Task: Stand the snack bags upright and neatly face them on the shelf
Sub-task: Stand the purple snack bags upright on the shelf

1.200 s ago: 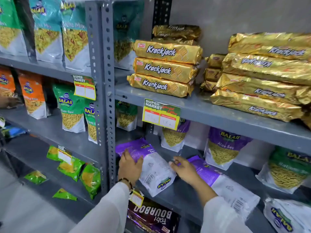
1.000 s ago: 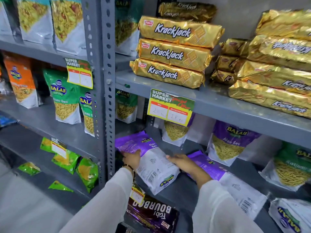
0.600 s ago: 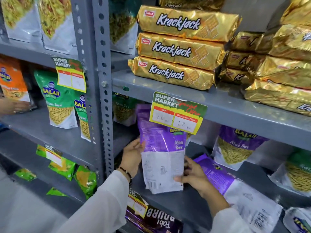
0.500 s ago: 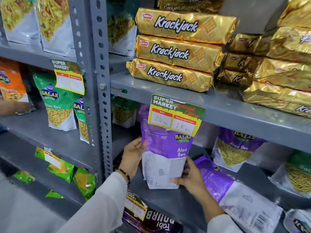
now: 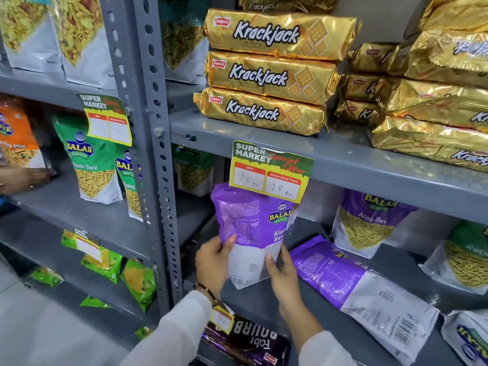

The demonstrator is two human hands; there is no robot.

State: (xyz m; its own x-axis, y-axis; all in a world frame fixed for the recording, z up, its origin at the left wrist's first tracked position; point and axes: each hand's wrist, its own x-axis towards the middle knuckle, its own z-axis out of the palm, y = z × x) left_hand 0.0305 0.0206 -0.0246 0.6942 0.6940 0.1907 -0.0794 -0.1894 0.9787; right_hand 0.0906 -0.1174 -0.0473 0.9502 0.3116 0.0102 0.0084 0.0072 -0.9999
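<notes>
A purple and white Aloo Sev bag (image 5: pixel 250 233) stands upright at the front left of the grey middle shelf (image 5: pixel 303 307), showing mostly its back. My left hand (image 5: pixel 214 260) grips its left edge and my right hand (image 5: pixel 281 273) holds its lower right edge. A second purple bag (image 5: pixel 351 281) lies flat on its face just to the right. Behind that one a third Aloo Sev bag (image 5: pixel 367 223) stands facing forward. A green bag (image 5: pixel 467 257) leans at the far right.
A price tag (image 5: pixel 269 171) hangs from the shelf above, over the held bag's top. Gold Krackjack packs (image 5: pixel 266 75) are stacked on that upper shelf. A slotted grey post (image 5: pixel 158 165) stands left of my hands. Green bags (image 5: pixel 92 165) fill the left bay, where another person's hand (image 5: pixel 18 178) shows.
The purple bag lay flat on the shelf; both my hands lifted it, stood it upright, and have since turned and lowered it slightly.
</notes>
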